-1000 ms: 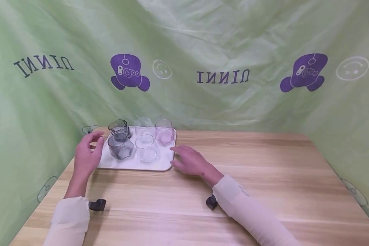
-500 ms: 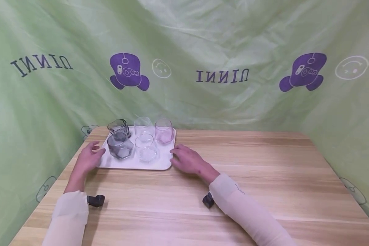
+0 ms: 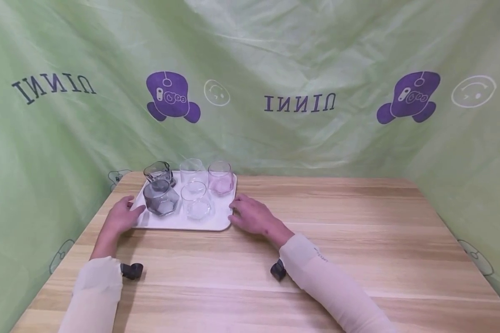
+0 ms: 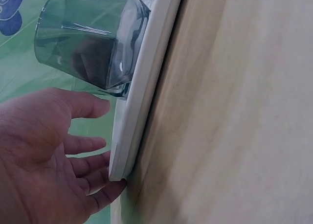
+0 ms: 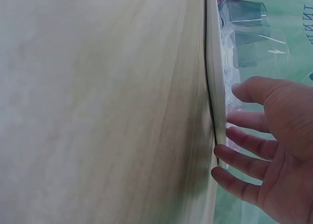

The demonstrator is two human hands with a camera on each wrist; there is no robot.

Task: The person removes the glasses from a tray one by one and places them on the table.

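A white tray (image 3: 183, 224) lies on the wooden table with several glass tumblers on it. My left hand (image 3: 122, 216) is at its left end, thumb over the rim beside the grey tumbler (image 3: 161, 199); in the left wrist view the fingertips (image 4: 115, 189) meet the tray's corner from outside. At the opposite end is my right hand (image 3: 252, 215), its loosely bent fingertips (image 5: 224, 151) right against the tray edge and the thumb raised above it. Between the hands stand a clear tumbler (image 3: 196, 203), another clear one (image 3: 192, 170), a pink one (image 3: 221, 180) and a dark one (image 3: 159, 172).
The wooden table (image 3: 337, 273) spreads to the right and front of the tray. A green curtain (image 3: 250, 55) with purple prints hangs close behind the table and along both sides. Black wrist cameras (image 3: 132, 271) stick out from the sleeves.
My left hand has come down from beside the glasses to the tray's left end. The right hand has shifted slightly closer against the right edge. Tray and tumblers stay in place.
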